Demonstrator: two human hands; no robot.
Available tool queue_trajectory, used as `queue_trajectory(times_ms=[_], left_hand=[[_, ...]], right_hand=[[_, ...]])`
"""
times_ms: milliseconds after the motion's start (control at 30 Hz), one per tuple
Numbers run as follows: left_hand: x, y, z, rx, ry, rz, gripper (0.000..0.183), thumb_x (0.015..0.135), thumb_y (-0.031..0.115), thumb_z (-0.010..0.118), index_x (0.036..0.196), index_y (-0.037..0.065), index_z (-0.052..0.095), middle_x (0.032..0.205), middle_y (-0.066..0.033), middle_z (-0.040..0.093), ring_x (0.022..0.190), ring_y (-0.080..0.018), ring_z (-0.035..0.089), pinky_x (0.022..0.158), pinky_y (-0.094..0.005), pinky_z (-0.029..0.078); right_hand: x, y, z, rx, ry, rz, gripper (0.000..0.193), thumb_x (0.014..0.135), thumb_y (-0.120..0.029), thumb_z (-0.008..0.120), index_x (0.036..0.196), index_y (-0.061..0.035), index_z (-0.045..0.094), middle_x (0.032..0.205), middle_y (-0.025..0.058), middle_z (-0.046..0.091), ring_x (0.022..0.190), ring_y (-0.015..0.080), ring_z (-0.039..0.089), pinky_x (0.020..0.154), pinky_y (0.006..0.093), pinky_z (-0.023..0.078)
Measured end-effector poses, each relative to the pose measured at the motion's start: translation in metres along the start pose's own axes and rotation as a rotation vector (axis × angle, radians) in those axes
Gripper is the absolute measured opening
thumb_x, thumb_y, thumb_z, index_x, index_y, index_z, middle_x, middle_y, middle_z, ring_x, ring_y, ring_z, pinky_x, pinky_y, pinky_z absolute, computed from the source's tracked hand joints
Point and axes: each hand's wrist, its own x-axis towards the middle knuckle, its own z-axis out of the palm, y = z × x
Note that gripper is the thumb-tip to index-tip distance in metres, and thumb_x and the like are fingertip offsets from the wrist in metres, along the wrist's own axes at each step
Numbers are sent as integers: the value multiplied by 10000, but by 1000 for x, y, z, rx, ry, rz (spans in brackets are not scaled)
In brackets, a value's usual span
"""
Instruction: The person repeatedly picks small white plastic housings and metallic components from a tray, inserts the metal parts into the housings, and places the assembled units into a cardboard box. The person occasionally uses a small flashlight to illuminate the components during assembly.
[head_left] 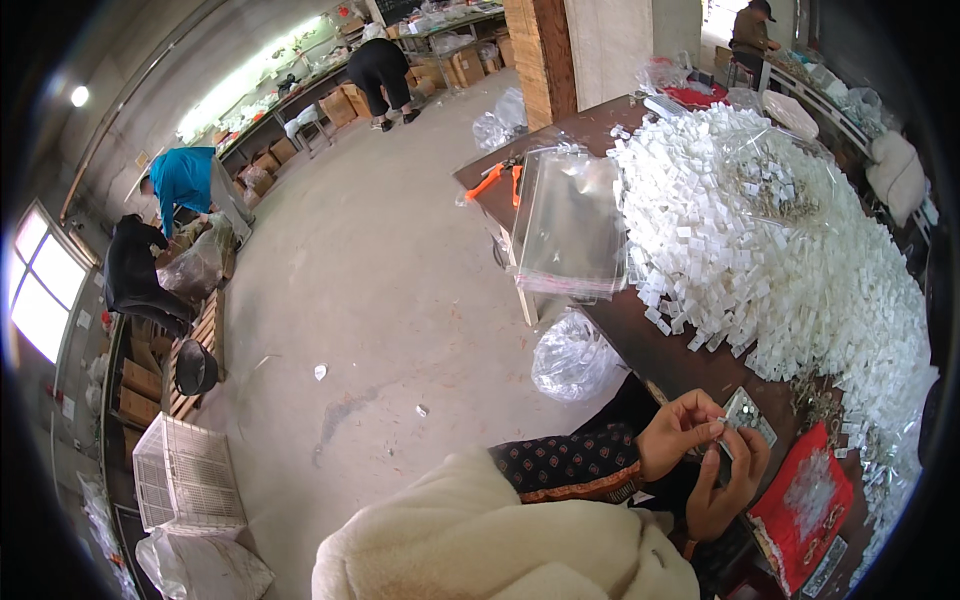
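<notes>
A small pale piece [722,421] is resting at the fingertips above the table [685,374], the left hand [680,436] pinching it narrowly while the right hand [728,482] is curling close beneath, its grip not showing clearly. It is probably handling as light, stiff and easily dropped, suiting a pinch at its edges, but the fingers are hiding its direction and long axis. Beyond, a grey tray [752,419] and a white heap [700,225] are lying.
</notes>
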Motion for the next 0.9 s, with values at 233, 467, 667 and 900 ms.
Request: queue_trajectory(times_ms=[233,467,667,900], left_hand=[[-4,3,3,-48,-59,-45,97,951,55,613,1014,40,540,974,-41,643,868,-93,614,777,-240,501],[-4,-1,-5,183,-17,-65,96,904,73,675,925,71,581,895,-15,636,826,-85,603,729,-237,513],[-7,-14,-24,7,79,-122,68,971,121,581,1033,92,581,986,-148,679,697,-158,577,728,-350,511],[3,-13,-29,6,107,-272,126,969,166,599,1049,71,581,1034,-160,684,711,-145,583,778,-345,503]], right_hand=[[-9,5,-3,16,3,30,227,935,-116,550,1100,32,601,1135,240,530,1006,383,559,842,430,466],[-17,15,-6,27,8,74,247,897,-74,611,1123,22,632,1141,230,598,1008,385,602,875,423,489],[-39,68,-31,-42,69,420,177,885,-17,635,1056,-27,678,936,136,668,790,249,658,701,320,517],[-22,120,-30,-186,40,392,132,869,-30,659,997,-49,683,879,120,669,756,280,642,672,328,505]])
